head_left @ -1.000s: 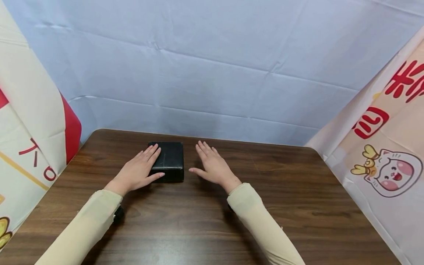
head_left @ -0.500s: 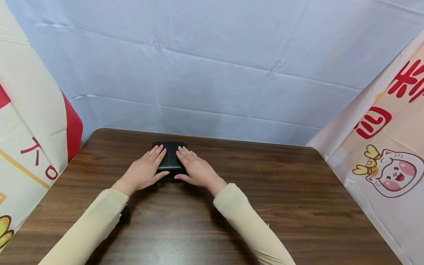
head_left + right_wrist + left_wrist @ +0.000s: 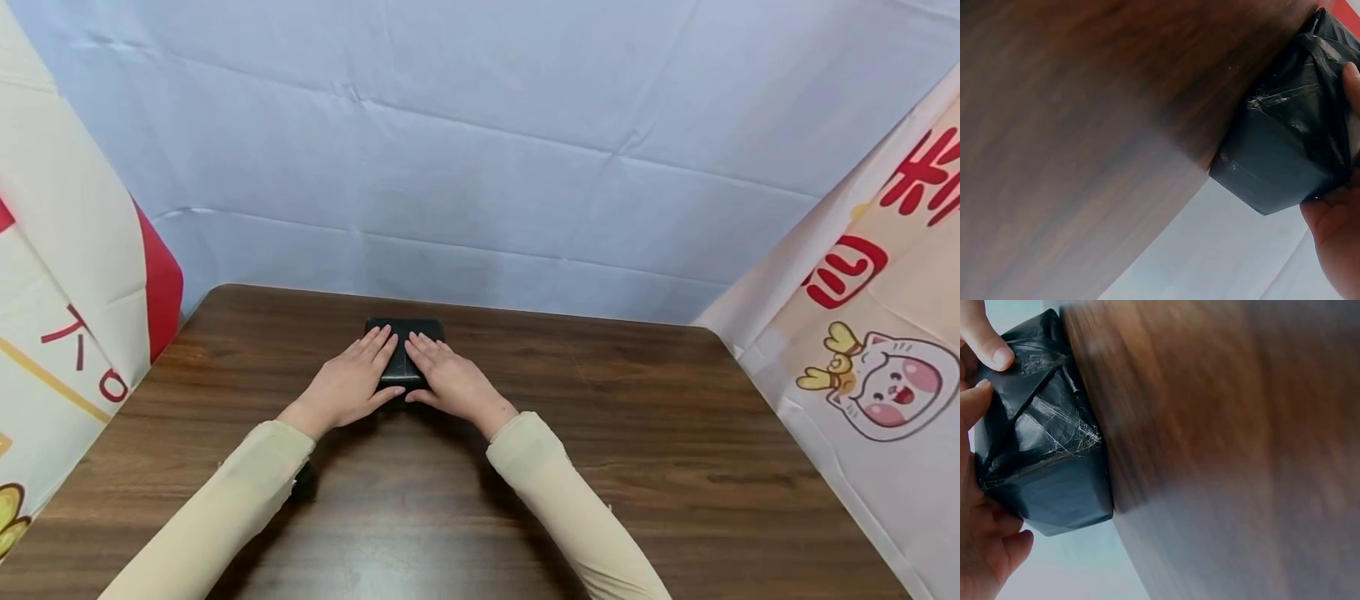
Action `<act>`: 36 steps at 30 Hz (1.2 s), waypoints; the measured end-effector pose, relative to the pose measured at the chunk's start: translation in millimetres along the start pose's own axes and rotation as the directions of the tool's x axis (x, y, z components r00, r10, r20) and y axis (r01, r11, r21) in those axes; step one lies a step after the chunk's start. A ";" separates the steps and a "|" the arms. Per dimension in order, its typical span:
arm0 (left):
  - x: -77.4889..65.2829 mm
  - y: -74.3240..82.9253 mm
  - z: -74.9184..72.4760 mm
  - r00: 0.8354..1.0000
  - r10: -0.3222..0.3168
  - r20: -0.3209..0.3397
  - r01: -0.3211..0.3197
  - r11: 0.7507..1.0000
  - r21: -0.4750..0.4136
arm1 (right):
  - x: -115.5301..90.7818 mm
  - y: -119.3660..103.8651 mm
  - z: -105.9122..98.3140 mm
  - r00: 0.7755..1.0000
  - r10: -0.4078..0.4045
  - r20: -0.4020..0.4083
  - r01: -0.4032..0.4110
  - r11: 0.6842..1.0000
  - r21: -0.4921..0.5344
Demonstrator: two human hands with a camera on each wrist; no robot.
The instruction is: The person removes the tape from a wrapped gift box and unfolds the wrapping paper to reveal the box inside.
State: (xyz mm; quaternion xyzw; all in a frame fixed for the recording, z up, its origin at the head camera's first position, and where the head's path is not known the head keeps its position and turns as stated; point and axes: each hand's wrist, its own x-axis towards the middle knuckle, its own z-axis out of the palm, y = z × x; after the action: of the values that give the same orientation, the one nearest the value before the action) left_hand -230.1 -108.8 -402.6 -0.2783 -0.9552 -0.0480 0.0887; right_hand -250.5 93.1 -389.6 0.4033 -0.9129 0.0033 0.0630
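A black box (image 3: 401, 367) with a creased, shiny wrapping (image 3: 1047, 425) lies on the wooden table toward its far edge. My left hand (image 3: 347, 385) rests on the left part of its top, fingers straight and pointing away, thumb along the near side. From the right, my right hand (image 3: 459, 385) lies over the top in the same way, its thumb tip close to the left one. A strip of the top shows between the hands. In the right wrist view, right-hand fingers (image 3: 1335, 231) show at the box's edge.
The brown wooden table (image 3: 637, 442) has rounded far corners. Behind it hangs a pale blue cloth (image 3: 480, 150). Printed cloths stand at the left (image 3: 82, 250) and right (image 3: 885, 350) sides. A dark band (image 3: 303, 479) shows under the left sleeve.
The box has slid right along the table with my left hand on it. My right hand has come left from beside the box onto its top.
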 end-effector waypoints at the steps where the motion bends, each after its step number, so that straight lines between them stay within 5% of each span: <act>1: 0.7 0.9 0.1 1.000 0.001 0.000 -0.001 1.000 0.001 | -0.8 0.6 -0.6 1.000 -0.001 -0.005 0.001 1.000 -0.004; 15: 5.4 14.4 -2.3 1.000 0.013 0.002 -0.013 1.000 0.000 | -13.2 7.7 -1.3 0.998 0.012 -0.061 -0.010 0.999 0.039; 36: 19.2 32.4 4.0 0.999 0.001 0.038 -0.003 1.000 0.031 | -28.6 19.7 -0.7 0.999 0.036 -0.032 -0.033 0.996 0.079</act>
State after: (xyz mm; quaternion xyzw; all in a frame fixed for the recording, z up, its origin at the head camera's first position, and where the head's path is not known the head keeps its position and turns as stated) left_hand -229.0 -71.0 -401.4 -0.2787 -0.9570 -0.0276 0.0750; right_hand -245.8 127.5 -391.3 0.3896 -0.9177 0.0469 0.0620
